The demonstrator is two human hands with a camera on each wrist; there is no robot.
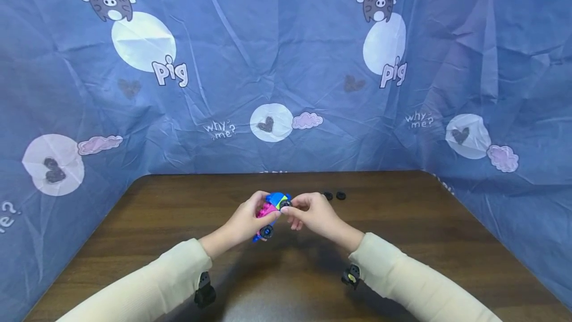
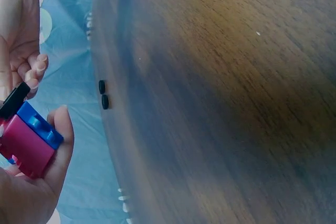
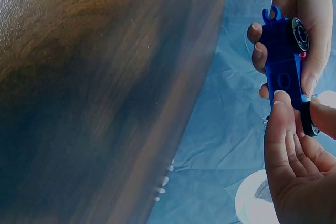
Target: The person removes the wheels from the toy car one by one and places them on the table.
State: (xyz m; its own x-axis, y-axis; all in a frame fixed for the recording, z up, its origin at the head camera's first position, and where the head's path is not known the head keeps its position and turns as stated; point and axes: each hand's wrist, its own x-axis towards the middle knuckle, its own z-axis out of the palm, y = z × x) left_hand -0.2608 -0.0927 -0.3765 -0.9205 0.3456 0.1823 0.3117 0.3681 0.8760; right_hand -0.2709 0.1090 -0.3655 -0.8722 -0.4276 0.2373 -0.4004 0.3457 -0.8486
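Note:
A small toy car [image 1: 268,208] with pink, blue and yellow-green parts is held above the table by my left hand [image 1: 243,220], thumb on one side and fingers on the other. Its blue underside [image 3: 282,66] faces the right wrist camera, with a hook-like end at the top. One black wheel [image 3: 298,34] sits near that end. My right hand [image 1: 316,214] pinches another black wheel [image 1: 285,203] at the car's far end; its thumb lies on the wheel and its fingertips touch the underside. In the left wrist view the pink body [image 2: 27,145] shows between the left thumb and palm.
Two loose black wheels [image 1: 341,196] lie on the brown wooden table [image 1: 178,212] beyond my right hand, near the far edge. A blue printed cloth [image 1: 277,53] hangs behind the table. Dark wrist cameras [image 1: 205,289] sit under both sleeves.

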